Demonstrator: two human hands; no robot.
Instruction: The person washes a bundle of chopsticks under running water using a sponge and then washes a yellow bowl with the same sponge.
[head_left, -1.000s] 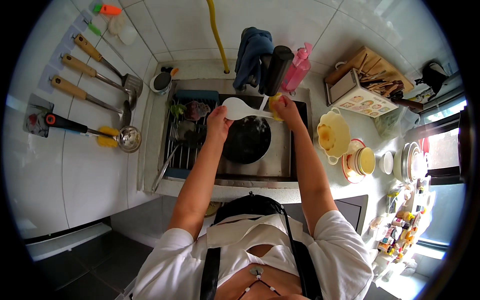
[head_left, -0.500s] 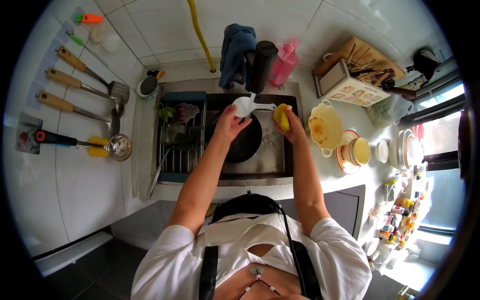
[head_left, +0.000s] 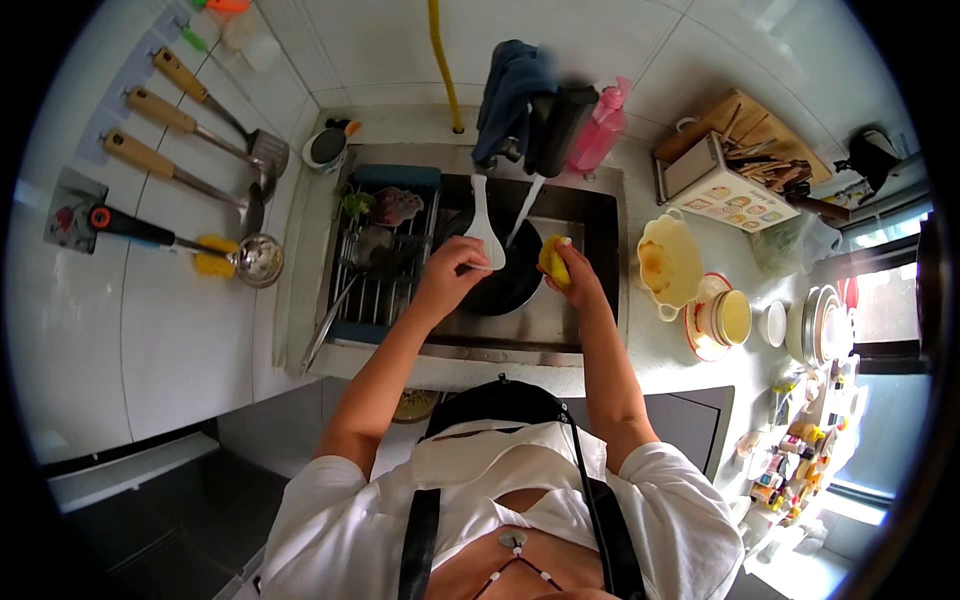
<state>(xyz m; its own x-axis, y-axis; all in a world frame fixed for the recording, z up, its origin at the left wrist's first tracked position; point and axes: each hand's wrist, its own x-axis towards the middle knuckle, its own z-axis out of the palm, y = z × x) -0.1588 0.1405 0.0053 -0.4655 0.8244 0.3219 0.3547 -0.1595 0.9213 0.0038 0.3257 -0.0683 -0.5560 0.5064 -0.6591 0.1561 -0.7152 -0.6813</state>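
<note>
Over the sink [head_left: 546, 325], my left hand [head_left: 449, 274] grips a white spoon [head_left: 484, 226] by its broad end, with the handle pointing away from me. My right hand [head_left: 575, 276] is closed around a yellow sponge [head_left: 552, 260], to the right of the spoon and apart from it. Water [head_left: 525, 210] runs from the black faucet [head_left: 560, 132] between the two, down into a dark pan [head_left: 515, 275] in the sink. My left fingers partly cover the spoon's broad end.
A drying rack [head_left: 395, 300] spans the sink's left side. A blue cloth [head_left: 512, 85] hangs by the faucet, beside a pink bottle [head_left: 602, 125]. Right of the sink stand a cream scalloped bowl [head_left: 670, 262], yellow bowls [head_left: 730, 318] and a utensil box [head_left: 735, 185]. Ladles and spatulas [head_left: 190, 120] hang left.
The spoon has turned so its handle points away instead of rightward, and it has left the water stream. My left hand has come nearer to me. The sponge is now apart from the handle.
</note>
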